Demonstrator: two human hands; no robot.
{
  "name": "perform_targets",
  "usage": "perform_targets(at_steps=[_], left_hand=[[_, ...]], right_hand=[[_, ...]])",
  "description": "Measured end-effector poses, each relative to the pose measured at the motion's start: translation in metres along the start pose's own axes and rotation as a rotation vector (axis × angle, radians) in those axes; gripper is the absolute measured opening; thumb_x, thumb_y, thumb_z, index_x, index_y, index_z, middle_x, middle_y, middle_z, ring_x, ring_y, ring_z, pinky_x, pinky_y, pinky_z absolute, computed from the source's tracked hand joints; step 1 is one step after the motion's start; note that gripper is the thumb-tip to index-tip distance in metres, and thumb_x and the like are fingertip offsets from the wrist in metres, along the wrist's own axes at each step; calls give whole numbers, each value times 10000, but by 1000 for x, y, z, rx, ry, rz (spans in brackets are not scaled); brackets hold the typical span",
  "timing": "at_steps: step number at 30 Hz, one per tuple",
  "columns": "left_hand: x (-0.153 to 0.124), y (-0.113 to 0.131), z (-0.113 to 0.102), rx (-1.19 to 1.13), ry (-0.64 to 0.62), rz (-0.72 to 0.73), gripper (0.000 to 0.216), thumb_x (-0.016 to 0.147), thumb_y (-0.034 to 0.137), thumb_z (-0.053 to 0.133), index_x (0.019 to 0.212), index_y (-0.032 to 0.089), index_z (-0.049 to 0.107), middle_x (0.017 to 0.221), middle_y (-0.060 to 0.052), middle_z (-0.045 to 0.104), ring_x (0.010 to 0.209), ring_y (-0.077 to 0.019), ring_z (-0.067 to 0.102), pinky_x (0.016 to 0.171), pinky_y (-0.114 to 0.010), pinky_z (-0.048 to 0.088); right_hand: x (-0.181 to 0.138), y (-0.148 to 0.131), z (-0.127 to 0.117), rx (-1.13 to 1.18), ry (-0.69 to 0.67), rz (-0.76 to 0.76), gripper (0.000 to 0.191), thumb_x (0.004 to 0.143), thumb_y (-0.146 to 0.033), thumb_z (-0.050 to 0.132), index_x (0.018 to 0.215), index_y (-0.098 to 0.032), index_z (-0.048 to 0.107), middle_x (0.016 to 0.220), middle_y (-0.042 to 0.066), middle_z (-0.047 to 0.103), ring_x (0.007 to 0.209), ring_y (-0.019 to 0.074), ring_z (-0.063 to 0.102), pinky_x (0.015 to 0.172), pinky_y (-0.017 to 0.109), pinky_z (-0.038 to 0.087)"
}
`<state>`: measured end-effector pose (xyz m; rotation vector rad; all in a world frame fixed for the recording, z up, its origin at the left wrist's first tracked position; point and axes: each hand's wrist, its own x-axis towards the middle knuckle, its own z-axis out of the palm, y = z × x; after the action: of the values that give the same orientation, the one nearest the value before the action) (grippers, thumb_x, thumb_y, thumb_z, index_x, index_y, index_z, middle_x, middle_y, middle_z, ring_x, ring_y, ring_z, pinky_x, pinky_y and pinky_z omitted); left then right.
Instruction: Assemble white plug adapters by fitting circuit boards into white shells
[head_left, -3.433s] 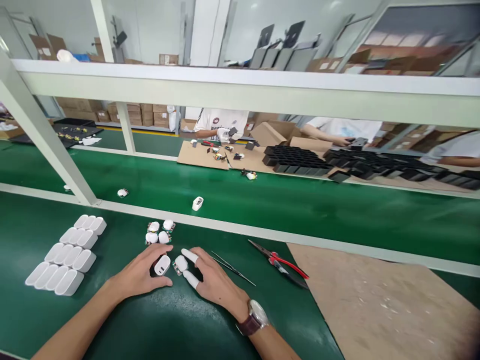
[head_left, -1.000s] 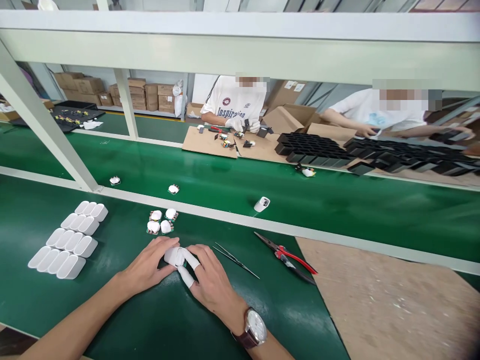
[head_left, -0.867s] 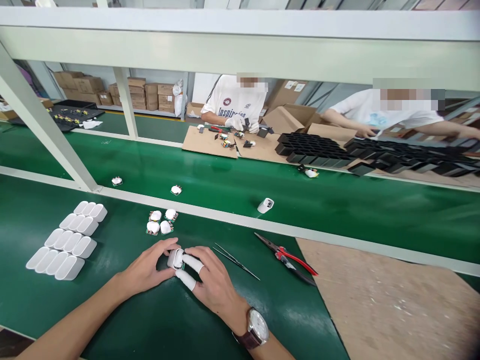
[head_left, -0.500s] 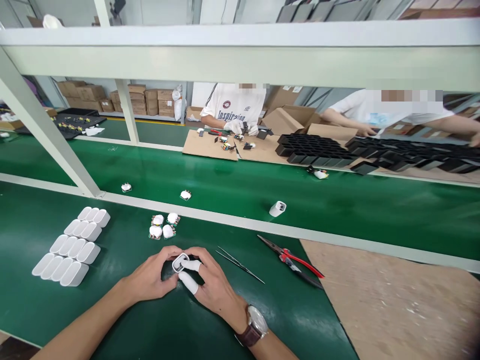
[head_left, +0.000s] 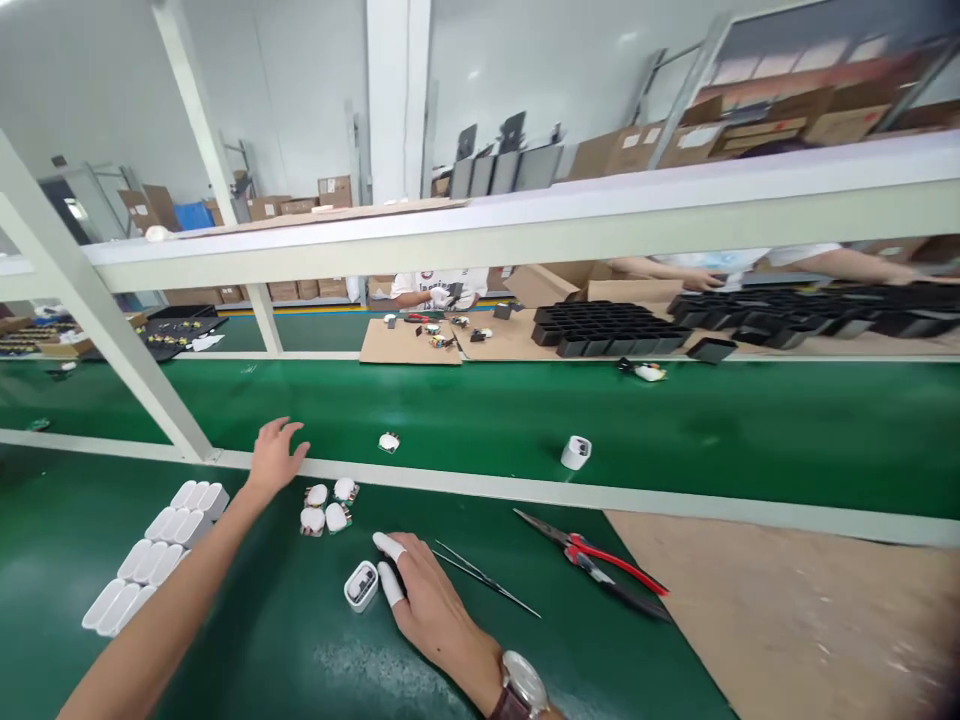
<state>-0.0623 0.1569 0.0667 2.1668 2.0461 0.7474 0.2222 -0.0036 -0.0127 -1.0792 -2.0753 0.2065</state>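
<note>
- The white charger case (head_left: 361, 586) lies on the green desk (head_left: 285, 650) with its open end facing up, just left of the right fingers; whether it touches them I cannot tell.
- The right hand (head_left: 431, 612) lies flat on the desk with its fingers (head_left: 389, 546) stretched out and loose, gripping nothing. Two of them wear white caps, and a watch (head_left: 523, 686) sits on the wrist.
- The left hand (head_left: 274, 455) is held out over the pale rail (head_left: 487, 488) at the desk's far edge. Its fingers are spread open and empty.
- Four small plug parts (head_left: 327, 505) sit in a cluster just below the left fingers and beyond the case.
- Rows of white shells (head_left: 154, 558) lie packed together, well left of the case, beside the left forearm.
- Tweezers (head_left: 486, 580) lie just right of the right fingers. Red-handled pliers (head_left: 594, 566) lie farther right, near the edge of a brown board (head_left: 787, 620).
- Past the rail, on the green belt (head_left: 712, 440), a small part (head_left: 388, 441) lies right of the left fingers. A white charger (head_left: 576, 452) stands farther right.
</note>
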Motion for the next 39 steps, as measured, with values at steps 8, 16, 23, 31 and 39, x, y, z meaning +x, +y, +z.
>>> perform_targets(at_steps=[8,16,23,31,39], left_hand=[[52,24,64,85,-167,6,470,903,585,670,1129,186,770,1387,-184,660,1379,-423,540,1113,-537,451],[63,137,124,-49,-355,468,563,847,500,804,1334,239,696,1309,-132,691,1251,-350,601,1099,-472,434],[42,160,99,-114,-412,619,323,944,454,699,1130,194,744,1122,-111,717,1074,-303,633,980,-427,485],[-37,117,34,-126,-512,674,291,836,398,827,1052,217,752,1099,-98,737,1099,-323,656,992,-448,513],[-118,78,-29,-338,-265,553,300,976,470,708,1174,250,657,1165,-78,720,1016,-234,713,845,-338,595]], right_hand=[[2,-4,-1,-1,-44,90,419,933,-65,548,1330,-196,562,1249,100,669,1152,290,645,1093,524,533],[3,2,0,36,-102,105,347,962,-101,527,1292,-190,590,1232,99,658,1121,279,616,1079,484,508],[6,2,-2,60,-138,122,295,970,-123,517,1240,-179,625,1229,101,658,1107,276,601,1073,479,499],[5,4,1,-4,-170,-35,361,841,-58,579,1178,-154,663,1175,124,678,1120,294,610,1020,456,531],[-2,-3,-5,207,-30,-112,588,894,-21,453,1458,-178,498,1291,132,669,1178,264,633,1037,449,561]])
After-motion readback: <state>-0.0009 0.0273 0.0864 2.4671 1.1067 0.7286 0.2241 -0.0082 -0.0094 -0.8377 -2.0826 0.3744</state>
